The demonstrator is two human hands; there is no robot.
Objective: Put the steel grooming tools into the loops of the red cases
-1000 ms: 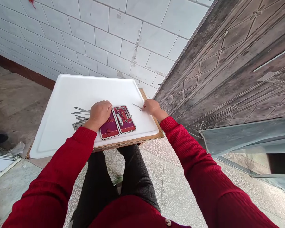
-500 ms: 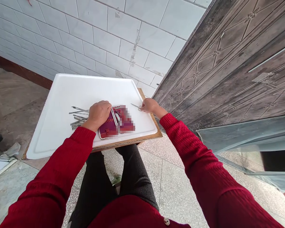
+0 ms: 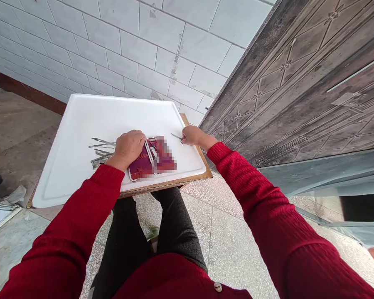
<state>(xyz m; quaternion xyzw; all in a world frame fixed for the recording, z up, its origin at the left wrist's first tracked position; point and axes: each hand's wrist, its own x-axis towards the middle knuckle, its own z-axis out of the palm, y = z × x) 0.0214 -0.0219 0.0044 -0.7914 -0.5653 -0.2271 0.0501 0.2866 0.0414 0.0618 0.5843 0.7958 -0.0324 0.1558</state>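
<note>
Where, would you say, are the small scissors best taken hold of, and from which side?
The small scissors are probably best gripped at the handle loops, partly hidden now, coming from the right, as the right hand does: that end faces the right edge of the white tray, while the slim, pointed tip aims left.

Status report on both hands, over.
Left hand over open red-purple rectangular case. Right hand at slim silver metal scissors. Pixelation hides part of case.
</note>
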